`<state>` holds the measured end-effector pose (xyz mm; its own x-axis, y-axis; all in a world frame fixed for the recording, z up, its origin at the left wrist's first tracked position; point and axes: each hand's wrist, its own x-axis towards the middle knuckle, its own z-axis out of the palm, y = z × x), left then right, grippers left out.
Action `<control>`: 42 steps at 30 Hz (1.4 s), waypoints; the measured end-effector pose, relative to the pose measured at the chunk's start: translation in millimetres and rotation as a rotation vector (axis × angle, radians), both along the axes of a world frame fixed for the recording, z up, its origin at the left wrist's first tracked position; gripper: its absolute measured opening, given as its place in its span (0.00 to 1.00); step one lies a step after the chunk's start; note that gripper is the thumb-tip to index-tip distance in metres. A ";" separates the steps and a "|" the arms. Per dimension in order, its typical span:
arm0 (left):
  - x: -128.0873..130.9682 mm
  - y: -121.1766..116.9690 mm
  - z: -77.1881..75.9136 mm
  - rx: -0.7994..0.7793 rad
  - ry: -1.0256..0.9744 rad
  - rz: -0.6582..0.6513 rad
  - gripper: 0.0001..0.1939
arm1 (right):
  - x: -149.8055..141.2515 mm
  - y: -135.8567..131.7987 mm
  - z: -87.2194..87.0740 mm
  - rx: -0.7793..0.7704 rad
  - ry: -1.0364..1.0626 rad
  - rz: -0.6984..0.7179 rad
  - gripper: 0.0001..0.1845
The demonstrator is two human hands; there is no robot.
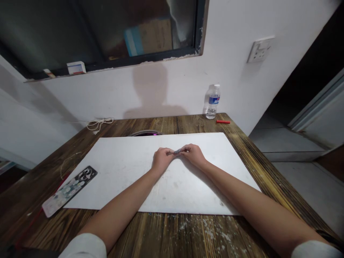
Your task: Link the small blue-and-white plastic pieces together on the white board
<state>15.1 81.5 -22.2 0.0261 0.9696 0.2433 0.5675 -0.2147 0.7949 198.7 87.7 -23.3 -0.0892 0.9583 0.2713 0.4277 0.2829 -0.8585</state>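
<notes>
Over the far middle of a white board (120, 172), my left hand (162, 157) and my right hand (193, 154) meet at the fingertips. Both are closed in a pinch on one small grey piece (177, 152), the left from its left side and the right from its right side. Fingers cover much of the piece, so its kind does not show. Whether it touches the board cannot be told.
The board lies on a dark wooden table (161, 233) with white specks at its front. A phone (70, 191) overlaps the board's left edge. Farther back are a white cord (99, 123), a round rim (145, 133), a water bottle (213, 102) and a red stick (223, 122).
</notes>
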 end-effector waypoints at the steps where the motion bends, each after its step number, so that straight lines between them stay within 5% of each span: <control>1: -1.3 1.7 -2.2 -0.008 0.015 -0.012 0.06 | 0.4 0.2 0.4 -0.017 -0.026 0.018 0.07; 8: 3.0 -0.9 1.3 -0.091 -0.146 -0.023 0.13 | 0.1 3.3 -4.9 -0.069 0.103 0.033 0.05; 14: 10.1 -6.7 14.1 -0.169 -0.437 -0.095 0.17 | -2.7 3.1 -3.0 -0.195 0.494 0.089 0.19; 19: 8.7 -7.0 21.1 -0.232 -0.531 -0.145 0.20 | -0.6 -1.2 7.3 -0.272 0.620 0.187 0.21; 32: 2.3 -7.9 16.5 -0.349 -0.631 -0.371 0.24 | 6.3 -5.5 8.3 -0.404 0.707 0.474 0.21; 42: 10.5 -11.3 22.5 -0.215 -0.583 -0.270 0.26 | 5.4 -4.2 15.0 -0.175 0.570 0.337 0.20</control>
<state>25.6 70.3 0.3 0.1976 0.9759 0.0931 -0.0186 -0.0913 0.9957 204.1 83.5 -8.3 -0.2795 0.9372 0.2085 -0.1917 0.1583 -0.9686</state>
